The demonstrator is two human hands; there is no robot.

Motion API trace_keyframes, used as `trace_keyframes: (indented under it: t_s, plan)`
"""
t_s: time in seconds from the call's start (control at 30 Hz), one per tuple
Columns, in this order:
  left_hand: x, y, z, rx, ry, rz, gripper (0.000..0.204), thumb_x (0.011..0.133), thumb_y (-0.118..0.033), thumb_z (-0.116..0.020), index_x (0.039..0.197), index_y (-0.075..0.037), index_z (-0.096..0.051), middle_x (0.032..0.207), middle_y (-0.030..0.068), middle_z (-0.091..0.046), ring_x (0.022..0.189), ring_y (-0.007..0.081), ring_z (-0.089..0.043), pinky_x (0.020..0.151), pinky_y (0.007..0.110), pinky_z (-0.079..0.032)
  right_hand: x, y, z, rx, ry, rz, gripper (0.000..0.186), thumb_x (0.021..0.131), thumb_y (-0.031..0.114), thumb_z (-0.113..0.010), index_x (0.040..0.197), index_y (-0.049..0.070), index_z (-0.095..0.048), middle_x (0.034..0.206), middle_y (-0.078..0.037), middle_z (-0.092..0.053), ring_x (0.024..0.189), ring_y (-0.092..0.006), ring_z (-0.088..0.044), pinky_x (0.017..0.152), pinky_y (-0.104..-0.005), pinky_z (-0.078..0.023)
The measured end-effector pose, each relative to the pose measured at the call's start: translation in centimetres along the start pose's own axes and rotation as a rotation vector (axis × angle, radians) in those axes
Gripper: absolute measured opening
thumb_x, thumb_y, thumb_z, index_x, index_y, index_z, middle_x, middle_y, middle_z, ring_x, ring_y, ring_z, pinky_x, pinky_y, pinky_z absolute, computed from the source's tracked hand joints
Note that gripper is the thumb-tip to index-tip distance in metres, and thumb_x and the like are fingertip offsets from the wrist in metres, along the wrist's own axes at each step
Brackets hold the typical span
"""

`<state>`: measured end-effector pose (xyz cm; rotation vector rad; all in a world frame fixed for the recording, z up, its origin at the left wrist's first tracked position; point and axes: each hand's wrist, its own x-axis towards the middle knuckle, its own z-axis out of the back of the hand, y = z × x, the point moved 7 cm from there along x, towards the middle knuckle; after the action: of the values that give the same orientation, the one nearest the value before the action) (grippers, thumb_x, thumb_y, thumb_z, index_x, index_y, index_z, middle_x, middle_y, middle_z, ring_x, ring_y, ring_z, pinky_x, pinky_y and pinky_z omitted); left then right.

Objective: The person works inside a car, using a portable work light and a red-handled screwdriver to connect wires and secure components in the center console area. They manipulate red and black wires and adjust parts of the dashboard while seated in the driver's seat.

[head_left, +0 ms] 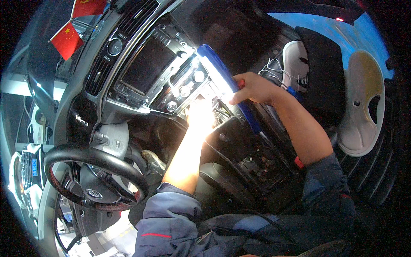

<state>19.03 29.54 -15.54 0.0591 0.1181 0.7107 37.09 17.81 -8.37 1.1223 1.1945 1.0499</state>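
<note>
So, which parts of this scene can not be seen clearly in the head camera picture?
- Left hand: washed out by the work light's glare; fingers and whatever they touch are unreadable.
- Opening under the climate controls: hidden behind the left hand and glare.
- Right hand: its fingers wrap behind the light's blue body.
- Dismantled centre console: too dark for small parts.

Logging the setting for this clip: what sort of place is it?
The front cabin of a car, probably under repair. A steering wheel sits lower left, a dashboard screen above it, and the right hand holds a lit blue work light over the opened centre console.
</note>
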Motion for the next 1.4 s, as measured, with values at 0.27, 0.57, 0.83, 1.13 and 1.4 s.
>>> trace_keyframes:
  t_s: [0.27, 0.57, 0.83, 1.13, 1.4]
  plan:
    - [0.2, -0.2, 0.2, -0.065, -0.170, -0.184, 0.023, 0.090, -0.017, -0.059, 0.108, -0.006, -0.068, 0.097, 0.0140, -0.069, 0.096, 0.0322, -0.068, 0.081, 0.049, -0.056, 0.3, -0.1, 0.1, -0.006, -0.008, -0.004, 0.042, 0.069, 0.026, -0.088, 0.101, 0.002, -0.076, 0.089, -0.007, -0.074, 0.078, -0.0166, -0.066, 0.074, -0.0326, -0.052]
    - [-0.7, -0.7, 0.5, 0.009, -0.271, -0.117, 0.023, 0.094, -0.020, -0.056, 0.103, -0.006, -0.071, 0.099, 0.0142, -0.071, 0.100, 0.0323, -0.068, 0.085, 0.049, -0.054, 0.2, 0.2, -0.2, -0.087, -0.014, -0.038, 0.044, 0.067, 0.027, -0.088, 0.100, 0.001, -0.076, 0.088, -0.007, -0.074, 0.079, -0.0161, -0.067, 0.075, -0.0319, -0.053]
    - [-4.8, -0.1, 2.7, 0.236, -0.334, 0.068, 0.041, 0.084, -0.039, -0.063, 0.104, -0.004, -0.073, 0.109, 0.0121, -0.069, 0.111, 0.0288, -0.063, 0.102, 0.045, -0.042, 0.1, 0.4, -0.6, -0.063, 0.019, 0.002, 0.042, 0.066, 0.026, -0.089, 0.097, 0.001, -0.075, 0.084, -0.005, -0.073, 0.072, -0.0140, -0.064, 0.068, -0.0312, -0.051]
    - [-3.8, 0.3, 2.9, 0.190, -0.069, 0.000, 0.039, 0.082, -0.040, -0.066, 0.106, -0.011, -0.075, 0.113, 0.0090, -0.068, 0.116, 0.0273, -0.062, 0.100, 0.051, -0.042, 0.2, 0.3, -1.1, 0.032, 0.056, 0.007, 0.038, 0.069, 0.024, -0.090, 0.094, 0.002, -0.072, 0.082, -0.004, -0.071, 0.070, -0.0130, -0.063, 0.066, -0.0304, -0.050]
    - [-1.6, -0.2, 0.9, 0.228, -0.175, -0.234, 0.021, 0.091, -0.032, -0.062, 0.097, -0.015, -0.073, 0.091, 0.0088, -0.066, 0.076, 0.0274, -0.066, 0.063, 0.045, -0.051, -0.1, 0.6, -1.3, -0.015, 0.062, 0.008, 0.037, 0.070, 0.021, -0.089, 0.098, 0.001, -0.073, 0.082, -0.005, -0.072, 0.069, -0.0132, -0.063, 0.066, -0.0302, -0.050]
